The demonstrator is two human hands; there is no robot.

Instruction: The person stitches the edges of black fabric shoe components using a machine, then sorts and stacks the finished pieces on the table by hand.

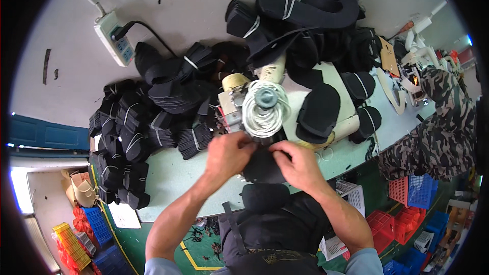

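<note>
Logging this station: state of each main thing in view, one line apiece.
Left hand: fingers curled on the black piece
Right hand: fingers bent on its other side
Black piece: between the hands
White loops: gathered round the grey knob
Plug: in the power strip
Black bundle: tied with white bands
Rounded black stack: no band visible

Left hand [229, 154] and right hand [299, 163] curled, close together, bare forearms [179, 210] angled inward

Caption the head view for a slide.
Left hand and right hand on a black piece at a machine, black bundles alongside.
</note>
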